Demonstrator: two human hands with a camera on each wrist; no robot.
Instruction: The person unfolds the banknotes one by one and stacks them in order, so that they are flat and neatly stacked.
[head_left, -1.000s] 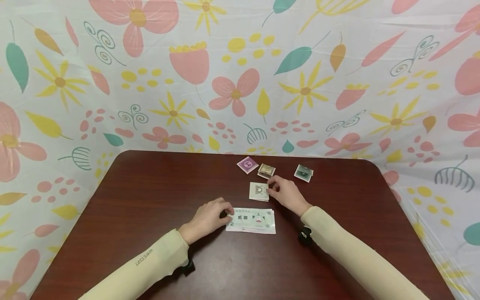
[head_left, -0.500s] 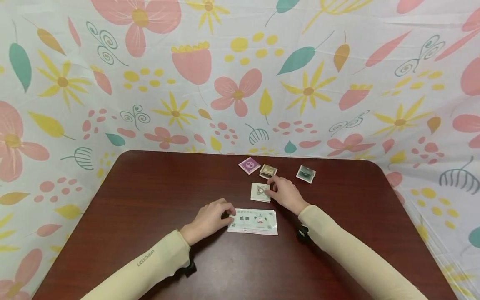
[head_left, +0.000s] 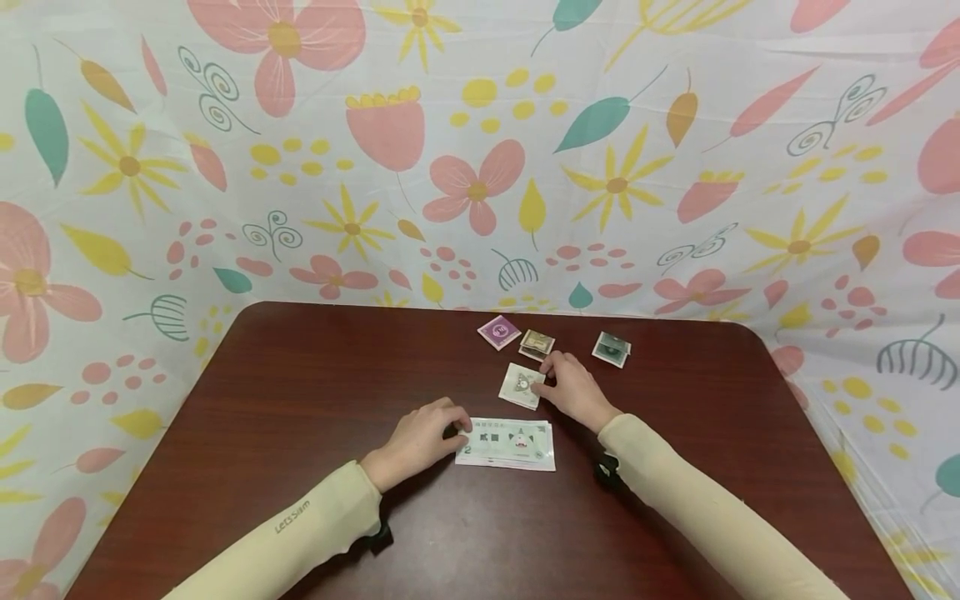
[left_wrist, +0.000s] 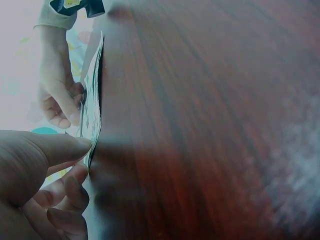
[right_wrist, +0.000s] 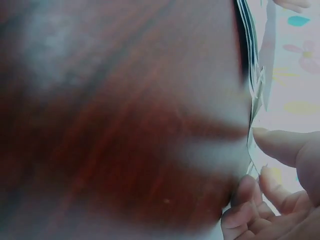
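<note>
My left hand (head_left: 420, 437) pinches the left edge of a stack of pale green play banknotes (head_left: 506, 454), which lies flat with a cartoon face and a "2" on top. In the left wrist view the thumb (left_wrist: 75, 145) is on the near edge of the stack. Just behind the stack, my right hand (head_left: 576, 390) pinches the right edge of a folded pale banknote (head_left: 517, 386) printed with a small animal figure. It lies slightly turned on the table. Thumb and fingers meet at its edge in the right wrist view, where the thumb (right_wrist: 280, 145) shows.
Toward the table's back edge lie a purple folded note (head_left: 499, 332), a brown folded note (head_left: 537, 343) and a dark green folded note (head_left: 612, 349). The dark red wooden table (head_left: 300, 375) meets a floral cloth (head_left: 465, 250) behind.
The folded pale banknote has turned a little clockwise under my right hand. The left hand keeps its grip on the stack. The head view has shifted slightly.
</note>
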